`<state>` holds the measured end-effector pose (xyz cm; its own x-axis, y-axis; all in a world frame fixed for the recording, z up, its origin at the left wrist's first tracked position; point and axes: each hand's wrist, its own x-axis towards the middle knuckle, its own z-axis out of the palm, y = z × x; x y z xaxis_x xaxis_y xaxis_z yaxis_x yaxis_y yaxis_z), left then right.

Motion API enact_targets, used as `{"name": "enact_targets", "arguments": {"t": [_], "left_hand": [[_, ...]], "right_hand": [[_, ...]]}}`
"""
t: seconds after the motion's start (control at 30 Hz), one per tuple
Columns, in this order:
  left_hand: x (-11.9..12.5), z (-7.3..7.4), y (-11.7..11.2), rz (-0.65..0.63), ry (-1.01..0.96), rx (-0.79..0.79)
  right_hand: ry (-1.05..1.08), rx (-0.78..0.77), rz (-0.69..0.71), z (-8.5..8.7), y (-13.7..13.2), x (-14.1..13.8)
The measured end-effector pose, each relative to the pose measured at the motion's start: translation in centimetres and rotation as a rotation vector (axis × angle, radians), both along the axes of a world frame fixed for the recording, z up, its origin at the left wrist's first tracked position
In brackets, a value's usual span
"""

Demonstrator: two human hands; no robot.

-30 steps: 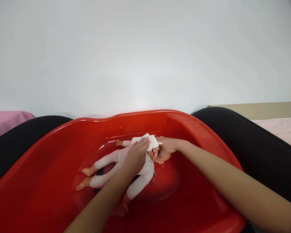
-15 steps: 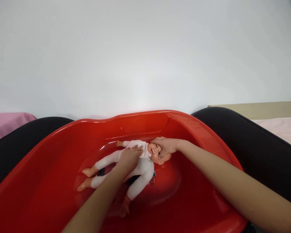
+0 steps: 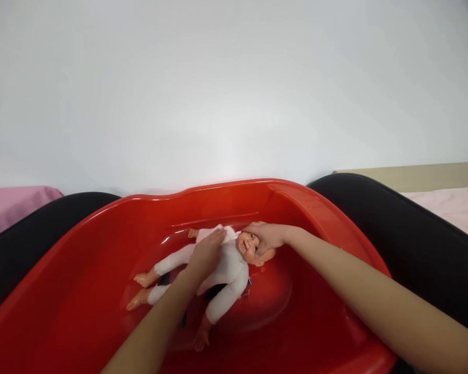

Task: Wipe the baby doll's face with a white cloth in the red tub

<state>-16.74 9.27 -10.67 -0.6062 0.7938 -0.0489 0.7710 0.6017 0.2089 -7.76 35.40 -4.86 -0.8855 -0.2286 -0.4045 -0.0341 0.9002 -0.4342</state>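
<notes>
right grip (image 3: 267, 238) around doll's head (image 3: 251, 245)

A plain white wall (image 3: 234, 88) behind; pink bedding (image 3: 11, 205), perhaps, at left.

a red plastic tub (image 3: 101, 270) rests across black-clad legs (image 3: 393, 218), with a doll (image 3: 222, 270) lying inside it.

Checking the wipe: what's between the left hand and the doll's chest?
In the head view, a white cloth lies under the left hand, against the doll; the right hand cups its head.
</notes>
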Motion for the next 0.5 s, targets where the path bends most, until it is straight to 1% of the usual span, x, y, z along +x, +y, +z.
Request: {"name": "enact_targets", "arguments": {"t": [0.03,0.1,0.17,0.3,0.4,0.5], "left_hand": [[0.5,-0.2,0.6,-0.074,-0.036,0.02],[1.0,-0.5,1.3,-0.19,-0.077,0.001],[0.9,-0.7,1.2,-0.23,-0.1,-0.031],[-0.3,-0.2,-0.1,-0.135,-0.092,-0.061],[-1.3,0.3,-0.9,-0.086,-0.059,-0.105],[-2.1,0.2,-1.6,-0.033,-0.027,-0.129]], "right_hand": [[-0.001,-0.005,-0.001,-0.1,0.1,0.0],[-0.01,-0.021,-0.012,-0.4,0.3,-0.1],[-0.013,-0.033,-0.011,-0.6,0.4,-0.3],[0.002,-0.022,0.007,-0.9,0.5,-0.6],[-0.02,-0.013,-0.006,-0.9,0.5,-0.7],[-0.03,-0.003,-0.015,-0.7,0.5,-0.7]]}}
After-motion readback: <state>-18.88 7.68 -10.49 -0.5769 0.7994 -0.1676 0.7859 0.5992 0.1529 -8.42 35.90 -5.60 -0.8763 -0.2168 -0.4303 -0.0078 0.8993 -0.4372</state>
